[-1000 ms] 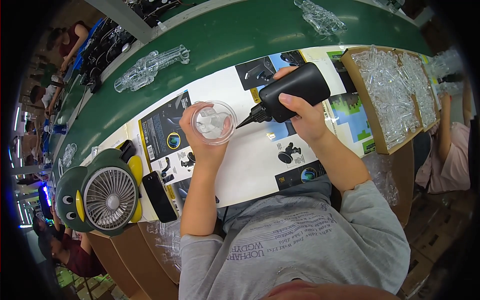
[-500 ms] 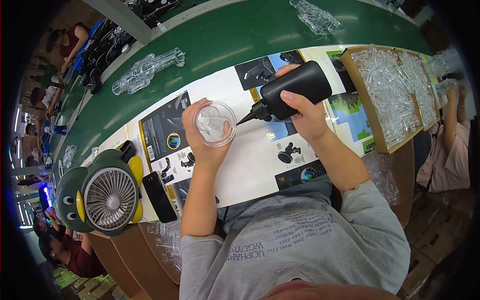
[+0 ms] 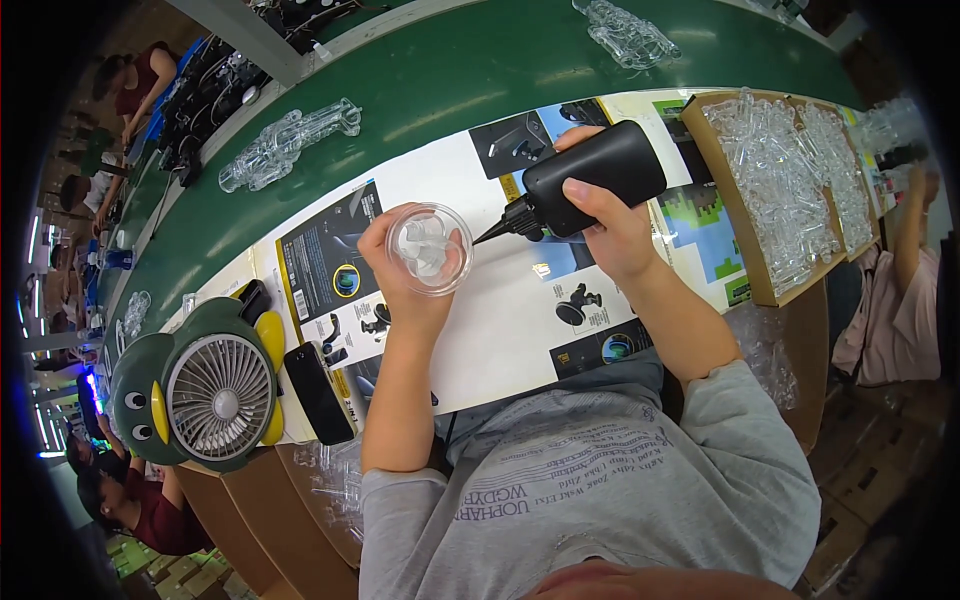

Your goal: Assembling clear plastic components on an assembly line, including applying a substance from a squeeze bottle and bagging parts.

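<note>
Green bench top (image 3: 470,90) runs across the view, with printed paper sheets (image 3: 520,330) laid over its near edge as a work mat. Over that mat the left hand (image 3: 400,290) is closed round a clear plastic cup-shaped part (image 3: 430,248), fingers wrapped under it and its open mouth turned up toward the camera. The right hand (image 3: 610,225) is clamped about a black squeeze bottle (image 3: 590,180), thumb on top, the bottle lying nearly level with its nozzle (image 3: 500,230) pointing at the cup.

Compared with a second ago, the nozzle tip has crept closer to the cup's rim and now sits just beside it; whether it touches I cannot tell. Both hands otherwise hold the same pose, so the two pieces look to be at the point of meeting.

Outward from the grip: one dark phone-like slab (image 3: 318,393) lies below the left hand, one green penguin-shaped desk fan (image 3: 200,385) beyond it. A single cardboard tray (image 3: 740,270) beyond the right hand holds clear plastic parts too many to count. Two loose clusters of clear parts lie on the green surface, one far left (image 3: 285,145), one at the top (image 3: 630,35).
</note>
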